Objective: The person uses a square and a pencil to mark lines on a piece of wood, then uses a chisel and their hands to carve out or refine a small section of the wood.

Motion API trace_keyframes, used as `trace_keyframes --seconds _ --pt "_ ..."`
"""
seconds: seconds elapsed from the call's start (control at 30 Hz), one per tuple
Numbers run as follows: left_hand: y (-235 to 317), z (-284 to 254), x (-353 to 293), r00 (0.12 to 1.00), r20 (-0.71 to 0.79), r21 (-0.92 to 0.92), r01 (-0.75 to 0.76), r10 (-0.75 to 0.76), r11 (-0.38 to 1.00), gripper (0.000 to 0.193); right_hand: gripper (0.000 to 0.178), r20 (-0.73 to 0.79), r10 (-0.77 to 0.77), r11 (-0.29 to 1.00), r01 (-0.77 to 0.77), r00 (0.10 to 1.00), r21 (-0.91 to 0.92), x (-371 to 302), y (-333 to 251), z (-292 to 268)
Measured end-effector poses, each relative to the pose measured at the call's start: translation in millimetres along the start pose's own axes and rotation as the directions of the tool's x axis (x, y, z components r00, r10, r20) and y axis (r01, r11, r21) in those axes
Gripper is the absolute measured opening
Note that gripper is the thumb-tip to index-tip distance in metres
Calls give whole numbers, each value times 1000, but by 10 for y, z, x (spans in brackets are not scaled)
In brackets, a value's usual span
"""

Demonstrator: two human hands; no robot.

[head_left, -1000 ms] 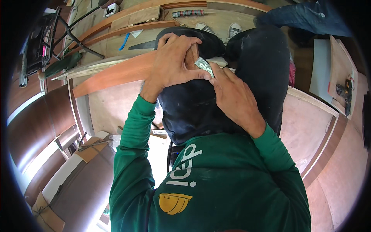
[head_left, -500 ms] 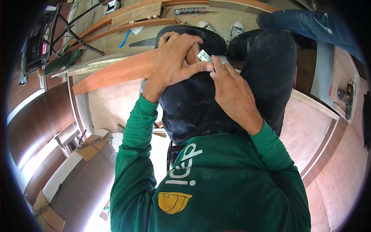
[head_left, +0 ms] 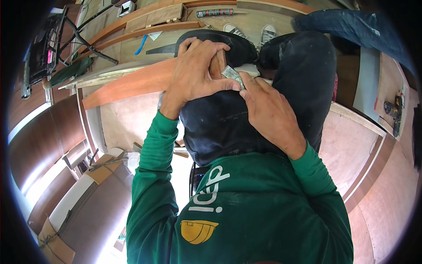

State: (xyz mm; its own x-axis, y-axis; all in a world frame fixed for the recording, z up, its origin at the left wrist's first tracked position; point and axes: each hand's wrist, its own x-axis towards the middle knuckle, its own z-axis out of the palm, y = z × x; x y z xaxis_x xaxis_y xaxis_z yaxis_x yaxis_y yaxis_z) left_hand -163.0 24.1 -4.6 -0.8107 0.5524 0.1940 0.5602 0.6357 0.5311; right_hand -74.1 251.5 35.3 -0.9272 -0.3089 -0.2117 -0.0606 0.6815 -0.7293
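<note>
Left hand (head_left: 193, 70): gripping wooden board (head_left: 132, 83)
Right hand (head_left: 272, 108): pinching flat metallic piece (head_left: 231, 75)
Board end (head_left: 217, 65): mid-work, likely — done/left unclear

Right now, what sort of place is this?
Probably a carpentry workshop or building site: the left hand grips a long reddish wooden board, a black and yellow power tool shows far right, and a dark cylindrical cartridge lies near the top.
</note>
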Motion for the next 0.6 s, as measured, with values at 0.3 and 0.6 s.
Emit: trace_keyframes --seconds 0.3,0.6 --pt "-46 41 10 1000 -31 7 -1 1 1000 82 43 -65 6 999 -9 998 -45 38 48 165" --pt "-61 66 52 998 -57 -29 29 -31 999 79 44 -193 -21 997 7 981 -74 69 93 337"
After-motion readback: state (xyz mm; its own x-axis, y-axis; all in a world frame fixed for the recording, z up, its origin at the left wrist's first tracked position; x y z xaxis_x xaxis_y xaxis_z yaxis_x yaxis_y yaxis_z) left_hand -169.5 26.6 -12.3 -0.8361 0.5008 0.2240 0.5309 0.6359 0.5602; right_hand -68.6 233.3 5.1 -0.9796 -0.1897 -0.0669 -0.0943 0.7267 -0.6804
